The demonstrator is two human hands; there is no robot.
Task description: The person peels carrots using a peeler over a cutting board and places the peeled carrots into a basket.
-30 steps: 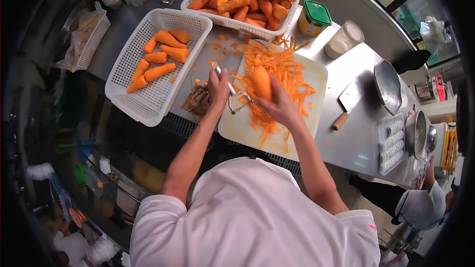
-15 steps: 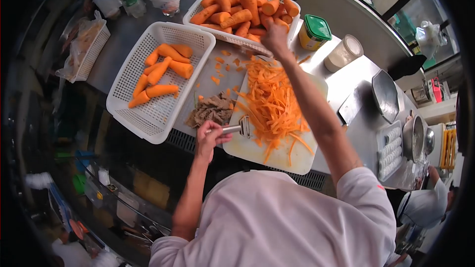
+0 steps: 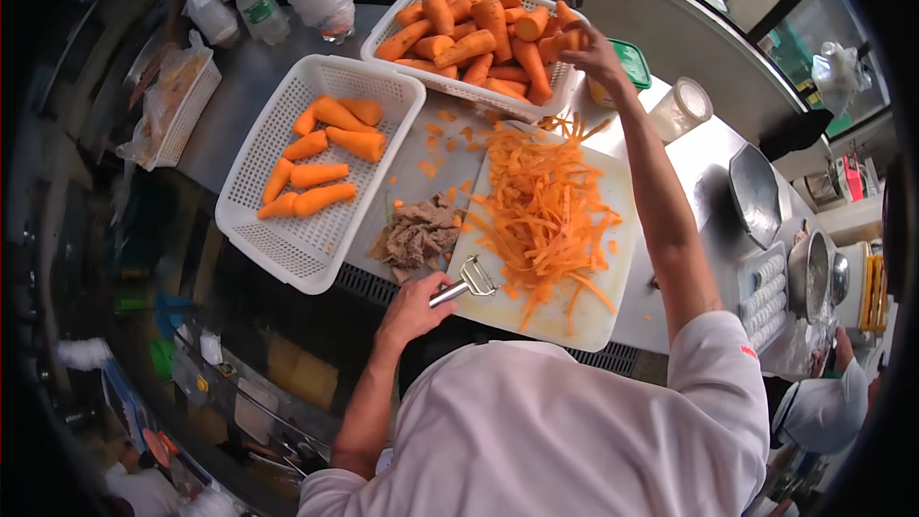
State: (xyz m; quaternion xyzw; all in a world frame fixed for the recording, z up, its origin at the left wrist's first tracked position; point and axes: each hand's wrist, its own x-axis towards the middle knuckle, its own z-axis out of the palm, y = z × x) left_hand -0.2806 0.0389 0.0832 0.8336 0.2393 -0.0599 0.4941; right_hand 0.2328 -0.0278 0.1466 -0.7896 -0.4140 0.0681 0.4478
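Note:
My left hand (image 3: 414,310) is closed round the metal handle of a Y-shaped peeler (image 3: 473,278), whose blade end reaches over the white cutting board (image 3: 611,311). A heap of orange carrot peelings (image 3: 541,206) covers much of that board. At the right end of the far white basket (image 3: 383,69), full of unpeeled carrots (image 3: 490,24), my right hand (image 3: 598,56) has its fingers round a carrot (image 3: 565,42). Several peeled carrots (image 3: 325,198) lie in the nearer white basket (image 3: 251,148). A crumpled brown cloth (image 3: 417,233) rests between this basket and the board.
Behind my right forearm stand a green-lidded tub (image 3: 632,63) and a clear jar (image 3: 683,107). Farther right are a dark pan (image 3: 754,193), a tray of white rolls (image 3: 763,297) and a metal bowl (image 3: 812,273). Carrot scraps dot the steel table (image 3: 436,148). Other people are at the edges.
My right hand has moved from among the carrots to the basket's right end, with a carrot in its fingers. The peeler in my left hand has turned and its head tilts more upward.

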